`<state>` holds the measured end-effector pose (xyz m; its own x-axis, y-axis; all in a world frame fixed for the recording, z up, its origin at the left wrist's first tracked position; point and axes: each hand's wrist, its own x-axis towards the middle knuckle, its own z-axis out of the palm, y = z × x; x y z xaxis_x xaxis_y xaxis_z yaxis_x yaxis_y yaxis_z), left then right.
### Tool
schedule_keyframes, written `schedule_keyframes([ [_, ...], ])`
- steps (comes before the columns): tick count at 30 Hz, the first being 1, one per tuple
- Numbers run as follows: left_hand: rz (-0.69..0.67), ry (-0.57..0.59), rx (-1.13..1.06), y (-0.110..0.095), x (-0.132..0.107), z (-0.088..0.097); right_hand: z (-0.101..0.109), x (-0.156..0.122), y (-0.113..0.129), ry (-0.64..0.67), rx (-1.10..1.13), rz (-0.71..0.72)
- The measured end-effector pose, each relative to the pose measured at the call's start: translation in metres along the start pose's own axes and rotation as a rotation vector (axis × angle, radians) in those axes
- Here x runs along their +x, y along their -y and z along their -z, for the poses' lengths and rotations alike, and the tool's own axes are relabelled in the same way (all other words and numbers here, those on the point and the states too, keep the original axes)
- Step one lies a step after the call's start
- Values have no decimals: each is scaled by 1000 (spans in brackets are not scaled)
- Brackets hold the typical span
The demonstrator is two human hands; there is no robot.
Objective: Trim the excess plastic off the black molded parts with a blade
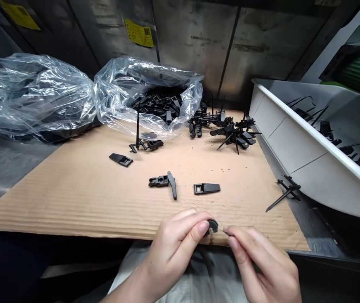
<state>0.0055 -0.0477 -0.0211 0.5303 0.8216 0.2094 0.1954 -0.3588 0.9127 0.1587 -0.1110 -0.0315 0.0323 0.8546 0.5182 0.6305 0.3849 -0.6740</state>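
Head view: held how, and why so close?

— Left grip (pixel 172 252) closed, thumb and fingers clamped on a small curved black plastic piece (pixel 212 226), its edge left bare and turned toward the right grip (pixel 262 265). Right grip's fingertips (pixel 227 232) pressed together just beside that edge, anything between them too small to make out. Both low over the near edge of the cardboard, apparently for steadiness.

Surface and room around them?

— Corrugated cardboard sheet (pixel 72 202) across a steel bench (pixel 6 168), likely a soft pad beneath loose moulded black plastic parts (pixel 206 188) lying singly, with more in a tangled heap (pixel 236 134). Clear plastic bag (pixel 164 80) rolled open around a mass of black parts (pixel 157 109), a second bag (pixel 31 97) just beside it. White tub (pixel 312 131) at right, tilted, black parts inside. Stained metal wall (pixel 195 42) behind, with yellow labels (pixel 138 33).
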Motion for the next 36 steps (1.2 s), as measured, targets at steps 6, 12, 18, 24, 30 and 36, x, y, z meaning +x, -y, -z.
schedule_keyframes([
  [6,-12,28,16,1,0,1,3,6,-2,102,-85,121],
  [12,-7,68,5,2,4,0,6,8,-5,141,-83,116],
  [18,41,78,-26,1,1,1,6,7,-5,165,-32,67],
  [24,53,110,-48,-2,2,3,13,20,0,368,158,-155],
  [30,72,95,-32,-2,4,2,22,25,5,591,112,-173],
  [36,72,101,-1,-5,6,3,22,18,3,243,182,-167],
])
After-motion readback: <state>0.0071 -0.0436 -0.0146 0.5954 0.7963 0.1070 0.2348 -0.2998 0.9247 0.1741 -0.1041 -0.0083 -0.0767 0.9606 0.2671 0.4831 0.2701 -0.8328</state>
